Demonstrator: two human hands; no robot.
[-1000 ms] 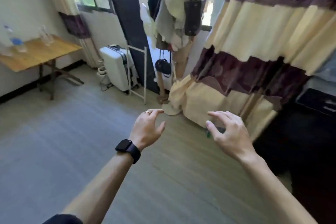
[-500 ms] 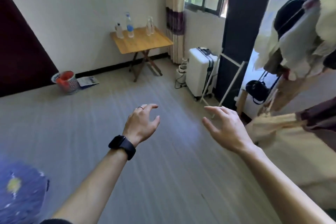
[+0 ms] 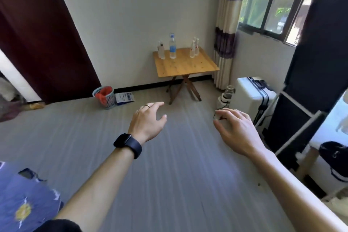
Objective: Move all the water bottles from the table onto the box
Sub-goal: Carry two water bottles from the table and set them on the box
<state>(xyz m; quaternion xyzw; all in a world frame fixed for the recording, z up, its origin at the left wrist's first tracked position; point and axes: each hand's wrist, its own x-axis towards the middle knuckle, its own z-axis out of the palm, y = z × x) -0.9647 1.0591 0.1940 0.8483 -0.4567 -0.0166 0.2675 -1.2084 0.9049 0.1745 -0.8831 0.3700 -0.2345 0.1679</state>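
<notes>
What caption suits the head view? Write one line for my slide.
Left hand and right hand, open and empty, extend toward water bottles standing on the wooden table against the far wall.

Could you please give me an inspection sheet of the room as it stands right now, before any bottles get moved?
Surface: wooden folding table by the far wall, front part bare.
Job's things: water bottles upright along the table's back edge, a tall blue-labelled one between smaller ones on either side; no box identified in view.
Clutter: basket with red contents on the floor, leaflet beside it.
Hands: left hand and right hand both open, holding nothing, out over the floor.
Cables: black cable on the floor beside the white suitcase.
Surroundings: window, striped curtain.
</notes>
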